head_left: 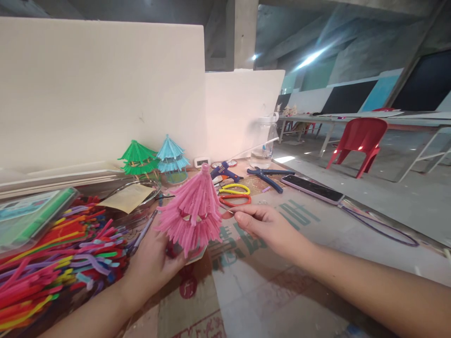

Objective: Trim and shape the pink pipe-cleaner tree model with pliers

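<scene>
Lower left of frame: loose heap of multicoloured pipe cleaners [52, 253] spills to the table's near edge, within easy reach of the left hand, probably kept there as stock; behind it, upper left, a white foam board [102, 89] stands as a back wall and closes off room that way; at its foot, left of centre, a green fringed pipe-cleaner pagoda [138, 158] and a blue fringed pipe-cleaner pagoda [171, 157] stand upright side by side, well apart from the hands; centre: left hand [155, 263] is closed around the base of the pink two-tier pipe-cleaner pagoda [193, 206], holding it from beneath, upright and off the table, which I judge leaves both fringes free; right hand [271, 227], just right of centre, has fingers curled with thumb against forefinger at the lower fringe's right edge; whether it pinches a strand I cannot tell; just behind it lie yellow- and red-handled scissors [235, 195]; further right, a dark smartphone [312, 188] near the table's far edge; bare tabletop under the right forearm gives the most open room.
</scene>
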`<state>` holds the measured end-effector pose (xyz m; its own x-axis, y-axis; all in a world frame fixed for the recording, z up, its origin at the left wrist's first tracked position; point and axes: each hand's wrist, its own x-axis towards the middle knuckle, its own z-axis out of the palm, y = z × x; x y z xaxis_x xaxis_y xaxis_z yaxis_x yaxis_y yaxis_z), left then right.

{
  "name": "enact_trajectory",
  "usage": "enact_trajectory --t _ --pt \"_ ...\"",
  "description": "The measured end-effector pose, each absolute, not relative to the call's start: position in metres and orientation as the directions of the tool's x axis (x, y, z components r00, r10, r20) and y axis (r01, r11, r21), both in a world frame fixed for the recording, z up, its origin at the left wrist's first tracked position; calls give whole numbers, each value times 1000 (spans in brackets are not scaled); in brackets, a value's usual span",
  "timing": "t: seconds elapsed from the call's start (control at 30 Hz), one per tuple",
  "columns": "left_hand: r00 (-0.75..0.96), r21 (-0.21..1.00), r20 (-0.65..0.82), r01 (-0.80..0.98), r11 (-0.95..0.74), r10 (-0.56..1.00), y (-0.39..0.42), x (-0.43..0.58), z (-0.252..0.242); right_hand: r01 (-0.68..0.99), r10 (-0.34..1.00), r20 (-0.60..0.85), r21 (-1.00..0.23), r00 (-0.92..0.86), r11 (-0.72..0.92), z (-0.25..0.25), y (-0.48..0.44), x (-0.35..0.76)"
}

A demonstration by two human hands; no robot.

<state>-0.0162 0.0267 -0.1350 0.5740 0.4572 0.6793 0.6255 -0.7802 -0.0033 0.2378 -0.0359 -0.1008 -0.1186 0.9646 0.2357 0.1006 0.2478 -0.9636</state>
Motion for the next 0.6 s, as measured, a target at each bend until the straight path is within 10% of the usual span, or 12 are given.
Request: enact_trajectory --t 0.6 --pt "503 106 667 666 -739 549 28 -18 -137 166 966 222 -956 -132 243 -100 -37 237"
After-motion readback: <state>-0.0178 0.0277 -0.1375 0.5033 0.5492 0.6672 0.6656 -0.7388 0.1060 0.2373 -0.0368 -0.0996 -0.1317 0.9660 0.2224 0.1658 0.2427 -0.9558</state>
